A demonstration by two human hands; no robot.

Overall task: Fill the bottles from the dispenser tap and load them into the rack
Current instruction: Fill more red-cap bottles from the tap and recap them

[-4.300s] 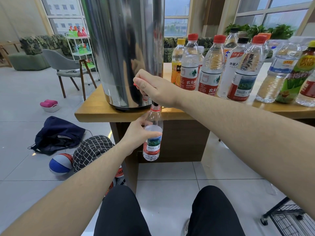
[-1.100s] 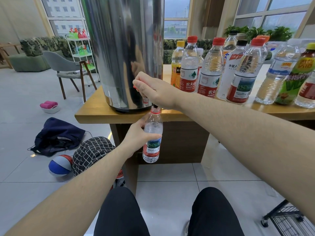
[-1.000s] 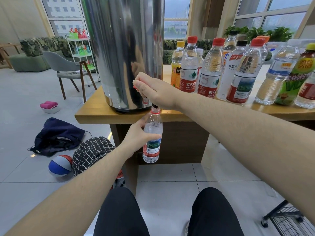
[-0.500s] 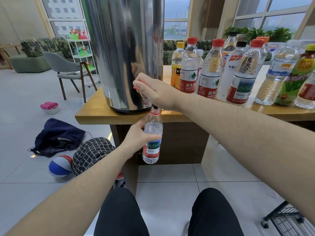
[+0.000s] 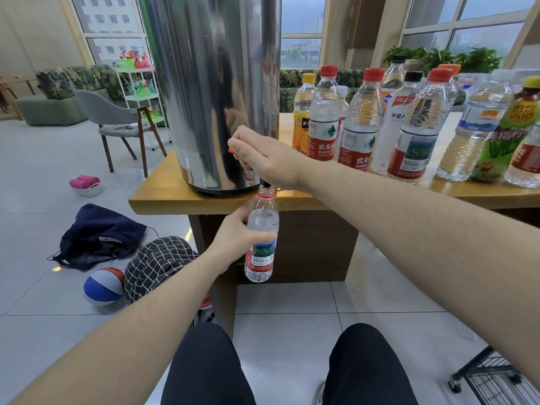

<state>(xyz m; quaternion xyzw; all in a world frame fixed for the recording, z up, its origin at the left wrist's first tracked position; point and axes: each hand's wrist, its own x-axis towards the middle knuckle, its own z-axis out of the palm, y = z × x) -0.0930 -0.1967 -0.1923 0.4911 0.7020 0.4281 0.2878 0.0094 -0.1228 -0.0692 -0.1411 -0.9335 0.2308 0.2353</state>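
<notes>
Risks: bottle mouth narrow, sits just under black spout; small sideways slip of left hand likely sends water onto floor. Water level near shoulder, judged nearly full; late release of lever likely overflows onto hand.

Pose: left hand wrapped round bottle mid-body, holding it upright below tabletop edge, under dispenser. Right hand curled over red lever, wrist above spout. Rack low right, well apart.

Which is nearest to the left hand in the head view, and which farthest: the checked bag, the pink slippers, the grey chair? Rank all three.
From the left hand:
1. Checked bag, on the floor just to its left.
2. Pink slippers, farther left on the floor.
3. Grey chair, behind them, up the room.
</notes>
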